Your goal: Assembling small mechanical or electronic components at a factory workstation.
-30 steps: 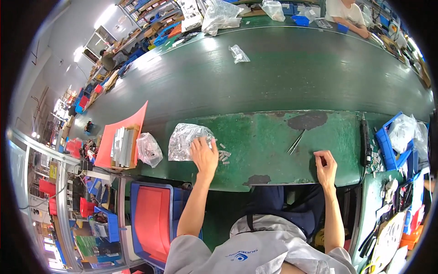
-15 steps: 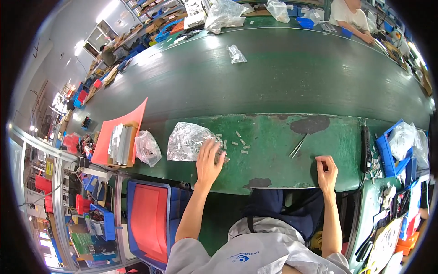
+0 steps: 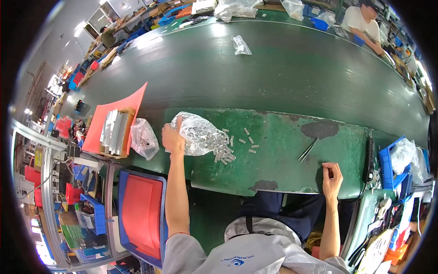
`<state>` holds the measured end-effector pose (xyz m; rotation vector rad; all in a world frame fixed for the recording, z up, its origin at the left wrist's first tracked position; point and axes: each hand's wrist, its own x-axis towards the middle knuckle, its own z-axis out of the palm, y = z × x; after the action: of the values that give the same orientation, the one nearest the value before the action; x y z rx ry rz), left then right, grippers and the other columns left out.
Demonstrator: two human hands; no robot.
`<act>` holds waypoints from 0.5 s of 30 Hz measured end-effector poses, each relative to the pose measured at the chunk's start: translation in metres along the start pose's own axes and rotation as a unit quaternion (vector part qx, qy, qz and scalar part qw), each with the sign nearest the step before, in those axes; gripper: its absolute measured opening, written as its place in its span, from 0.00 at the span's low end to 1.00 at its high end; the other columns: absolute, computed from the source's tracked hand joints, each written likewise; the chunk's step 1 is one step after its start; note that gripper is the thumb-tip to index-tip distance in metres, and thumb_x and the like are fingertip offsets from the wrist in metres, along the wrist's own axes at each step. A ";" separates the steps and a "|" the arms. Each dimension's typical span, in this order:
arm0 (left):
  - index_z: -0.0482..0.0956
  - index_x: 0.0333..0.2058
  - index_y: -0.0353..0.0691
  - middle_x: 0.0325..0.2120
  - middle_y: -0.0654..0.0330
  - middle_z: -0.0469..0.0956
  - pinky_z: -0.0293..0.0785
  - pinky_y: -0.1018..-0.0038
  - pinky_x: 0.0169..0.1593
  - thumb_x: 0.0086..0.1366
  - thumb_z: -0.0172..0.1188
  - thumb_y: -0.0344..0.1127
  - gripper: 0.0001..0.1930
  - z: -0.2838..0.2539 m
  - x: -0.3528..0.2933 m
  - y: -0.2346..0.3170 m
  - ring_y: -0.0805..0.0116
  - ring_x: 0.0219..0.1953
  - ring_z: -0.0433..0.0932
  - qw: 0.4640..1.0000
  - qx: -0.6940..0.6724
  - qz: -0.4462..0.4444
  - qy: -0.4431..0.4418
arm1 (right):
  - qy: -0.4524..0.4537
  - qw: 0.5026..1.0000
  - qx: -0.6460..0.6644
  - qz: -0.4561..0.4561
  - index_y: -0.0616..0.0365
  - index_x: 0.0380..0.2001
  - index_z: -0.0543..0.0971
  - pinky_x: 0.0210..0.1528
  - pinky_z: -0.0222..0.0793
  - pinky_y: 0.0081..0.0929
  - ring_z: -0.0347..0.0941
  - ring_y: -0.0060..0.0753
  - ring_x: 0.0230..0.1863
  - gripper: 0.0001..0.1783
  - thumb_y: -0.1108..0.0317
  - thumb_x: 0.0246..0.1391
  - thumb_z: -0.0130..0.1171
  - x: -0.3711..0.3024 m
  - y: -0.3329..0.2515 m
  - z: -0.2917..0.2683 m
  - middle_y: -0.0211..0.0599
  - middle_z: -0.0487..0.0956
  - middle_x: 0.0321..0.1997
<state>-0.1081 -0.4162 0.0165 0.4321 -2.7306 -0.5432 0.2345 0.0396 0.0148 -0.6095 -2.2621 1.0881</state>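
Note:
My left hand (image 3: 174,139) is closed on the left end of a clear plastic bag (image 3: 194,128) lying on the green work mat. Small metallic pieces (image 3: 223,151) spill in a pile from the bag's right end, and more pieces fill the bag. Several loose pieces (image 3: 249,139) lie scattered to the right of the pile. My right hand (image 3: 332,179) rests at the mat's near edge, its fingers curled in a loose fist with nothing showing in them. Beyond it, to the left, lies a pair of tweezers (image 3: 308,150).
Left of the bag stand another clear bag (image 3: 144,139) and a box of grey strips (image 3: 115,132) with a red sheet. A black handheld tool (image 3: 368,160) and a blue bin (image 3: 393,157) sit at right. Across the wide green table (image 3: 292,68) sits a person (image 3: 362,25).
My left hand has moved left, from the loose pieces to the bag's far left end, and gripped it. More pieces now lie outside the bag's right end. My right hand stays curled.

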 end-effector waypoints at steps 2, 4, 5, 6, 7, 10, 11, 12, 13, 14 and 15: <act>0.79 0.47 0.30 0.46 0.44 0.80 0.73 0.52 0.53 0.67 0.54 0.69 0.38 0.001 0.001 0.002 0.43 0.51 0.78 0.999 -0.047 0.002 0.028 | 0.004 1.000 -0.010 -0.003 0.63 0.36 0.82 0.33 0.65 0.20 0.69 0.21 0.29 0.04 0.79 0.60 0.59 0.002 -0.001 0.000 0.32 0.78 0.34; 0.80 0.46 0.29 0.46 0.43 0.81 0.73 0.52 0.54 0.68 0.54 0.69 0.39 0.001 0.010 -0.004 0.42 0.51 0.78 0.997 -0.054 0.018 0.055 | 0.001 1.000 -0.004 0.007 0.63 0.36 0.82 0.33 0.65 0.20 0.69 0.20 0.29 0.04 0.79 0.60 0.59 0.002 0.001 0.001 0.32 0.78 0.34; 0.80 0.47 0.28 0.46 0.42 0.81 0.73 0.52 0.54 0.68 0.54 0.68 0.39 0.001 0.012 -0.002 0.42 0.51 0.78 0.995 -0.063 0.024 0.072 | -0.001 1.000 -0.013 0.000 0.63 0.36 0.82 0.33 0.65 0.20 0.69 0.20 0.29 0.04 0.79 0.60 0.59 0.002 0.001 -0.001 0.32 0.78 0.34; 0.80 0.47 0.27 0.46 0.41 0.81 0.73 0.53 0.54 0.68 0.54 0.68 0.39 0.000 0.016 -0.004 0.42 0.51 0.78 0.995 -0.062 0.028 0.068 | -0.002 1.000 -0.007 0.002 0.63 0.37 0.82 0.33 0.65 0.20 0.70 0.20 0.29 0.05 0.79 0.60 0.59 0.002 0.000 0.000 0.32 0.78 0.34; 0.80 0.47 0.27 0.46 0.41 0.81 0.73 0.53 0.54 0.68 0.54 0.68 0.39 0.000 0.020 -0.004 0.42 0.51 0.79 0.995 -0.062 0.033 0.064 | -0.003 1.000 -0.001 0.004 0.63 0.37 0.82 0.33 0.65 0.20 0.70 0.20 0.29 0.05 0.79 0.60 0.58 0.001 0.000 0.000 0.32 0.78 0.34; 0.80 0.47 0.28 0.45 0.41 0.81 0.73 0.53 0.54 0.68 0.54 0.68 0.39 0.001 0.030 -0.008 0.41 0.50 0.79 0.994 -0.069 0.048 0.066 | 0.007 1.000 0.001 -0.004 0.63 0.37 0.82 0.32 0.66 0.21 0.70 0.21 0.28 0.05 0.80 0.59 0.58 0.000 0.006 0.000 0.33 0.78 0.34; 0.81 0.46 0.28 0.45 0.41 0.81 0.73 0.53 0.54 0.67 0.54 0.69 0.39 0.003 0.034 -0.013 0.41 0.50 0.79 0.994 -0.067 0.052 0.065 | 0.008 1.000 -0.001 -0.009 0.63 0.37 0.82 0.32 0.66 0.21 0.70 0.22 0.28 0.05 0.80 0.59 0.58 -0.001 0.007 0.001 0.33 0.79 0.34; 0.81 0.46 0.29 0.44 0.41 0.81 0.73 0.53 0.53 0.67 0.54 0.69 0.39 0.003 0.036 -0.015 0.41 0.49 0.78 0.992 -0.074 0.056 0.082 | 0.014 1.000 0.001 -0.007 0.63 0.37 0.82 0.32 0.66 0.21 0.70 0.22 0.28 0.05 0.80 0.59 0.58 -0.002 0.006 0.001 0.33 0.79 0.34; 0.81 0.46 0.29 0.44 0.41 0.81 0.73 0.53 0.53 0.67 0.54 0.69 0.39 0.002 0.039 -0.018 0.41 0.49 0.78 0.992 -0.075 0.063 0.082 | 0.011 1.000 0.000 -0.010 0.63 0.37 0.82 0.32 0.66 0.21 0.70 0.22 0.28 0.06 0.80 0.59 0.58 -0.001 0.005 0.001 0.34 0.79 0.34; 0.81 0.45 0.29 0.43 0.42 0.81 0.72 0.53 0.53 0.67 0.54 0.69 0.39 0.002 0.042 -0.022 0.41 0.49 0.78 0.992 -0.079 0.057 0.074 | 0.009 1.000 -0.002 -0.012 0.63 0.37 0.82 0.31 0.66 0.22 0.70 0.23 0.28 0.06 0.80 0.58 0.58 -0.001 0.004 0.001 0.34 0.79 0.34; 0.81 0.44 0.29 0.43 0.42 0.81 0.72 0.53 0.52 0.67 0.54 0.69 0.39 0.002 0.041 -0.021 0.41 0.48 0.78 0.993 -0.083 0.051 0.064 | 0.016 1.000 -0.001 -0.008 0.63 0.37 0.82 0.31 0.66 0.22 0.70 0.23 0.28 0.06 0.80 0.58 0.58 -0.001 0.005 -0.001 0.34 0.79 0.34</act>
<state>-0.1411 -0.4491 0.0165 0.2733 -2.5445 -0.6829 0.2367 0.0423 0.0112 -0.6038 -2.2378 1.0598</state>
